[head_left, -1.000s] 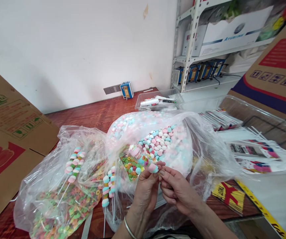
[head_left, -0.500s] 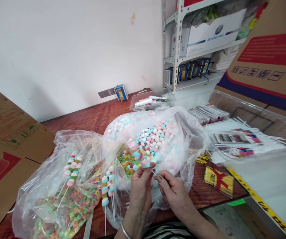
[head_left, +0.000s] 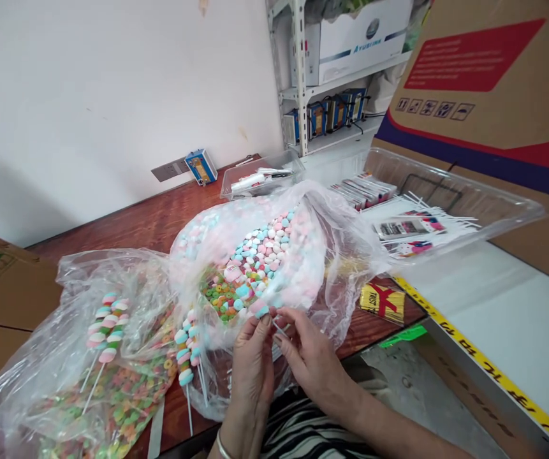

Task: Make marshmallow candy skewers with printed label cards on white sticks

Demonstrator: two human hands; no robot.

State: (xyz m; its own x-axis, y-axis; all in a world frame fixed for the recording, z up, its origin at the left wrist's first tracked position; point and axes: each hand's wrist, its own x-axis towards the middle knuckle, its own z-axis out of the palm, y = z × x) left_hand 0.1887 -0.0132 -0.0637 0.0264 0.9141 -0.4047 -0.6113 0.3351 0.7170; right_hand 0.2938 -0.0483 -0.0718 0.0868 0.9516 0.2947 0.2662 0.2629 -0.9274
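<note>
My left hand (head_left: 251, 360) pinches a pink and blue marshmallow (head_left: 261, 311) between thumb and fingers. A thin white stick (head_left: 280, 329) runs from it toward my right hand (head_left: 311, 357), whose thumb and fingers are closed on the stick. Both hands are over the near edge of an open clear bag (head_left: 312, 268) holding pastel marshmallows (head_left: 269, 245) and gummy rings (head_left: 219, 293). Left of my hands lie candy skewers (head_left: 185, 363) with striped marshmallows. More skewers (head_left: 108, 328) rest on another clear bag (head_left: 78, 287), which holds gummy rings.
At right, a clear plastic tray (head_left: 504, 197) holds printed packets (head_left: 401, 227) and white sticks. Near it lies a yellow packet of twist ties (head_left: 383, 303). A small clear box (head_left: 229, 185) and a blue device (head_left: 201, 167) stand behind. Cardboard boxes (head_left: 470, 127) flank the table.
The camera view has turned right, so the table things appear farther left. Both hands still hold the marshmallow and stick; the right fingers now sit closer to the marshmallow.
</note>
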